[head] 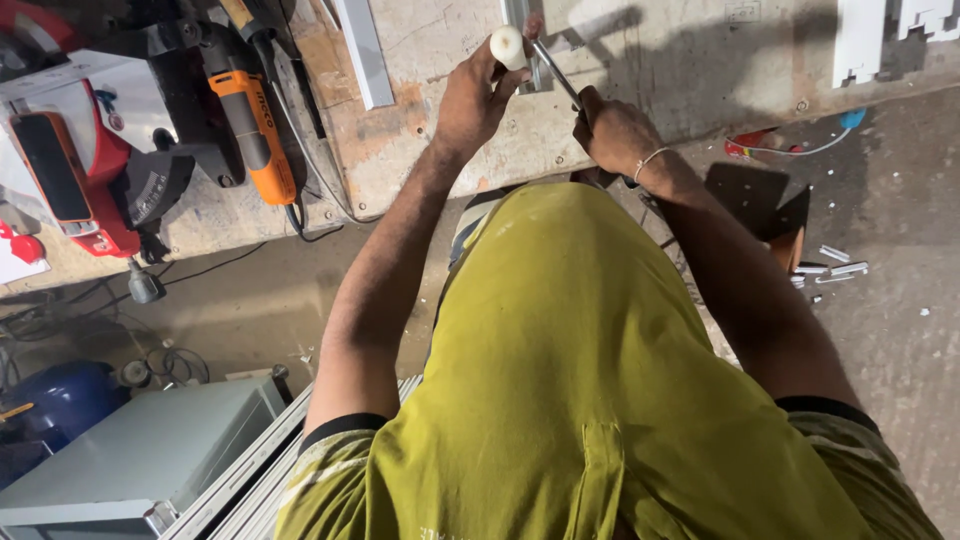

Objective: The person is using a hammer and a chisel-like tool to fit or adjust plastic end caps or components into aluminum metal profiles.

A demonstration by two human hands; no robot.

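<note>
The left hand (475, 100) has its fingers closed round a small white knob (507, 46); the right hand (612, 130) grips a thin metal rod (556, 72) slanting up to the knob, over the bench (690, 70) at the far side. The rod is slim and shiny; pushed hard, it could slip toward the left fingers.

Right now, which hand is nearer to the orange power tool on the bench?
Left. The left hand, holding a white knob, is beside the orange power tool. The right hand, gripping a metal rod, is farther away.
</note>
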